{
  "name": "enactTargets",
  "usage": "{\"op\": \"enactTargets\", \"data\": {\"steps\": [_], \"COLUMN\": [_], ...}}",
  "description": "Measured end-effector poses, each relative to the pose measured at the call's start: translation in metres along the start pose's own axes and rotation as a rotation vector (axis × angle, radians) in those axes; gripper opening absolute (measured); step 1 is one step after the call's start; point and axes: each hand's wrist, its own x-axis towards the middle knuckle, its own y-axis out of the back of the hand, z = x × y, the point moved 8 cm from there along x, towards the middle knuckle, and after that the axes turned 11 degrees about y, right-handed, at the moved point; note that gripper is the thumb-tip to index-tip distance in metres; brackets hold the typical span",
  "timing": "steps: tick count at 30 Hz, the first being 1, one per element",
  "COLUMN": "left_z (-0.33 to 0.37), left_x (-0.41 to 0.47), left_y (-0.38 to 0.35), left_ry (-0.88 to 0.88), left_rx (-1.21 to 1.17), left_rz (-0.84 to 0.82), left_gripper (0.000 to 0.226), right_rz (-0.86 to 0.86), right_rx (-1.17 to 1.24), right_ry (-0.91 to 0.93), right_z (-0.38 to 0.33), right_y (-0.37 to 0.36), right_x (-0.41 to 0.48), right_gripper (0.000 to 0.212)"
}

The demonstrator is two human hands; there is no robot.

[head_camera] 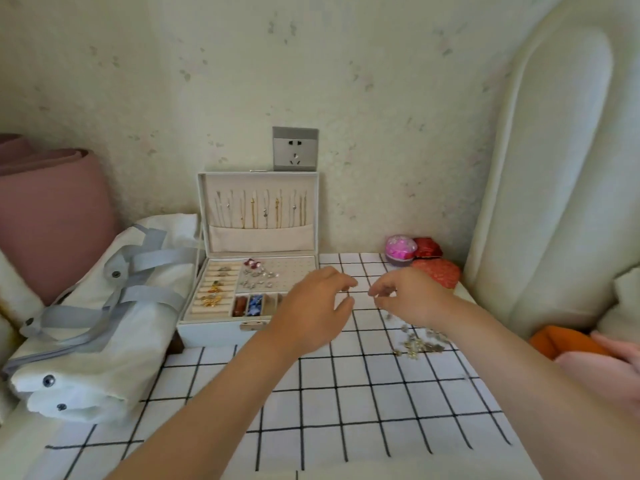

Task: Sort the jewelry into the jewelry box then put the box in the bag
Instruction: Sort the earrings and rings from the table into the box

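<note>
The white jewelry box (pixel 221 329) stands open against the wall, necklaces hanging in its lid, rings in the left slots, earrings on the pad. A white bag (pixel 104 327) with grey straps lies left of it. A small heap of loose jewelry (pixel 420 342) lies on the checked cloth at the right. My left hand (pixel 311 313) hovers over the box's right front corner, fingertips pinched around something tiny. My right hand (pixel 412 296) is just right of it, fingers curled and pinching a small piece. The two hands' fingertips nearly meet; the pieces are too small to identify.
A white cloth with black grid lines (pixel 346 393) covers the table. Pink and red small containers (pixel 415 252) sit at the back right. A padded cream headboard (pixel 554 202) rises at the right, a pink cushion (pixel 52 220) at the left. A wall socket (pixel 295 148) is above the box.
</note>
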Motion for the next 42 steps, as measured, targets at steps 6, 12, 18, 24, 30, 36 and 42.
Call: {"op": "enactTargets", "data": {"steps": [6, 12, 18, 24, 30, 36, 42], "left_z": [0.027, 0.027, 0.022, 0.004, -0.001, 0.008, 0.017], "left_x": [0.0, 0.019, 0.025, 0.027, 0.021, 0.024, 0.027], "left_y": [-0.066, -0.1, -0.117, -0.114, -0.109, -0.098, -0.085], "left_ry": [0.0, 0.09, 0.087, 0.193, 0.207, 0.204, 0.218], "left_rx": [0.057, 0.109, 0.217, 0.128, 0.008, -0.107, -0.237], "left_rz": [-0.148, -0.226, -0.257, -0.188, -0.182, -0.138, -0.091], "left_gripper": [0.035, 0.046, 0.049, 0.037, 0.051, 0.046, 0.026], "right_rz": [-0.011, -0.029, -0.131, -0.138, -0.092, 0.08, 0.142], "right_rx": [-0.019, -0.056, -0.163, -0.217, -0.153, 0.138, 0.391], "right_ry": [-0.046, -0.012, 0.024, 0.049, 0.027, -0.021, -0.065], "right_z": [0.042, 0.059, 0.06, 0.058, 0.062, 0.059, 0.054], "right_y": [0.003, -0.001, -0.016, -0.021, -0.019, -0.008, 0.0], "right_x": [-0.038, -0.039, -0.03, -0.023, -0.018, -0.014, -0.014], "right_gripper": [0.021, 0.028, 0.032, 0.024, 0.014, 0.011, 0.01]}}
